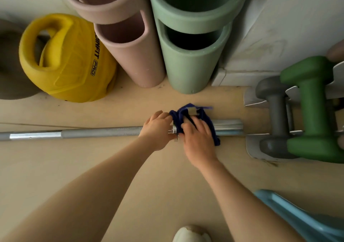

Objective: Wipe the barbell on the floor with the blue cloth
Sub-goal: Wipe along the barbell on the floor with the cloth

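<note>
My cloth [195,119] is dark blue. The barbell [100,132] is shiny silver and dull gray. The ball [67,59] is yellow with black letters. The rollers are pink [128,49] and green [188,61]. The floor [167,176] is tan.

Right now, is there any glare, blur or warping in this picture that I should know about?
Head view: bright glare on the barbell at its smooth left band; the wide lens bends the pink tubes and green tubes outward; the blue cloth and both hands look slightly soft; lighting is dim and even.
</note>
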